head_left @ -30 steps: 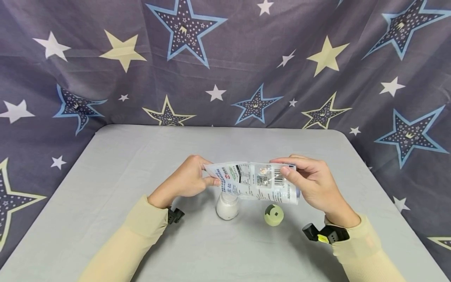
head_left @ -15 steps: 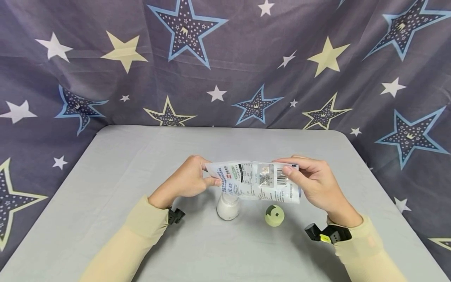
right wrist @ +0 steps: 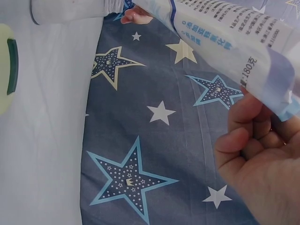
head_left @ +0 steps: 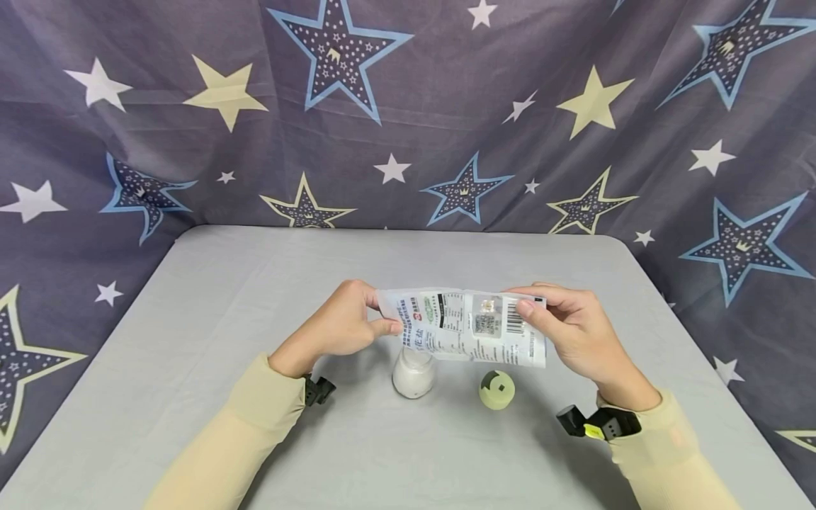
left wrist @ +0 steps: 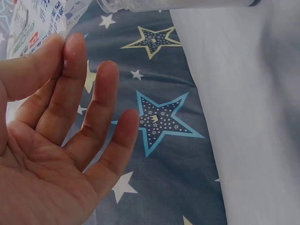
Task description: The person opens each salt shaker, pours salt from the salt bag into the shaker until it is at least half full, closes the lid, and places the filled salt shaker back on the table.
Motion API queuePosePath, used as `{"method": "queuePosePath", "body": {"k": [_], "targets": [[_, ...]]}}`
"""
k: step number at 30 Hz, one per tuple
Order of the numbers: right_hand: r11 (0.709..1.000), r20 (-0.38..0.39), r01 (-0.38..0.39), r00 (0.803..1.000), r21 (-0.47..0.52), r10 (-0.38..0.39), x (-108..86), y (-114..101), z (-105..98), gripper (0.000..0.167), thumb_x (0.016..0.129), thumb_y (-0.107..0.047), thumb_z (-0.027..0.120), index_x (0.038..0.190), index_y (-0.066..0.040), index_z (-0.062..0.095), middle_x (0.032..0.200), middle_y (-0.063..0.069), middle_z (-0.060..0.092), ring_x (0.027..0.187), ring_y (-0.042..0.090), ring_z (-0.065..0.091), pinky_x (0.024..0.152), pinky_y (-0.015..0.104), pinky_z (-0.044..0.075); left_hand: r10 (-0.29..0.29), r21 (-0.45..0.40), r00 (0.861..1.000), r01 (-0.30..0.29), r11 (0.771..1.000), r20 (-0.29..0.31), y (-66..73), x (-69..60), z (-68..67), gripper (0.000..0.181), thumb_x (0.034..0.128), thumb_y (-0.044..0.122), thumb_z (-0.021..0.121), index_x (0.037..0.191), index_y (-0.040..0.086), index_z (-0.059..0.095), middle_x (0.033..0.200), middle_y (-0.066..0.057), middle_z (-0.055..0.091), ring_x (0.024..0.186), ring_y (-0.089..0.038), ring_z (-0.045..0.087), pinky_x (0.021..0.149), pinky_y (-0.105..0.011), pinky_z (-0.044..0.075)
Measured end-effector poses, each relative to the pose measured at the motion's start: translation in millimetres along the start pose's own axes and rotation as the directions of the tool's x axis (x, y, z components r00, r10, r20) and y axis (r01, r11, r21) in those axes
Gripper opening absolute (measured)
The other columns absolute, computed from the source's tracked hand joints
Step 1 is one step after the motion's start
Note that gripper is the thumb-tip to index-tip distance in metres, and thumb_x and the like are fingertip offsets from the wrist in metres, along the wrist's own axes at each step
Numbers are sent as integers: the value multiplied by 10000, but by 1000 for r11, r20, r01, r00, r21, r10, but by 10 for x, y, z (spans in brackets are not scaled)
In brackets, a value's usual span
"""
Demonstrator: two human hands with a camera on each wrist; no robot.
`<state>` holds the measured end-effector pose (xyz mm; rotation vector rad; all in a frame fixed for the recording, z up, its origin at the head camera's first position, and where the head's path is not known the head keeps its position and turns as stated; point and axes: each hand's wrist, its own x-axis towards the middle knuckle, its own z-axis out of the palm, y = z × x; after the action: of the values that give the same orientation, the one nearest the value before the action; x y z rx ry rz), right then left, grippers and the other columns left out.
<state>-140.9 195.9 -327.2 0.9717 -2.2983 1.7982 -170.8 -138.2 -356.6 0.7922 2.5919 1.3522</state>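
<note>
A white printed bag (head_left: 465, 326) is stretched sideways between both hands above the table. The left hand (head_left: 341, 320) pinches its left end between thumb and index finger; in the left wrist view the other fingers of that hand (left wrist: 70, 122) are spread. At the bag's right end, the right hand (head_left: 574, 333) grips with thumb and fingers, and in the right wrist view the bag (right wrist: 225, 44) slants above curled fingers. A small jar (head_left: 413, 375) with white contents stands under the bag's left part, its mouth hidden in the head view. A light green lid (head_left: 496, 390) lies right of the jar.
The table has a grey cover (head_left: 357, 453). Behind it and at both sides hangs a dark curtain (head_left: 408, 92) with stars. A black wrist device (head_left: 599, 423) sits on the right wrist, another (head_left: 317, 390) on the left.
The right hand has moved slightly to the right, and the bag's printed face is spread a little flatter. The left hand, jar and lid look nearly unchanged.
</note>
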Motion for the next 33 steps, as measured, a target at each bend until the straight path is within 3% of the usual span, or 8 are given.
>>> {"method": "queuePosePath", "body": {"k": [21,27,33], "targets": [[998,-15,-12,1000,-65,11,-92,130,-58,235,1009,77,546,1185,88,702,1012,66,745,812,145,707,673,242,563,-15,-13,1000,15,1000,-20,20,-2,1,21,868,89,812,870,75,796,876,33,779,944,-146,707,903,-410,510],[993,-13,-57,998,-101,56,-116,165,-82,226,1031,31,542,1184,76,703,1018,32,762,820,136,714,684,238,563,9,-9,1000,-9,1000,-26,17,-3,1,50,883,120,806,871,74,793,872,45,773,966,-200,703,924,-424,495],[992,-25,-90,996,-94,88,-144,198,-86,232,1040,15,531,1181,81,704,968,50,768,802,129,706,704,230,553,20,-5,999,-20,1000,-38,36,-5,3,32,885,100,799,854,105,793,802,74,742,895,-162,680,910,-413,481]]}}
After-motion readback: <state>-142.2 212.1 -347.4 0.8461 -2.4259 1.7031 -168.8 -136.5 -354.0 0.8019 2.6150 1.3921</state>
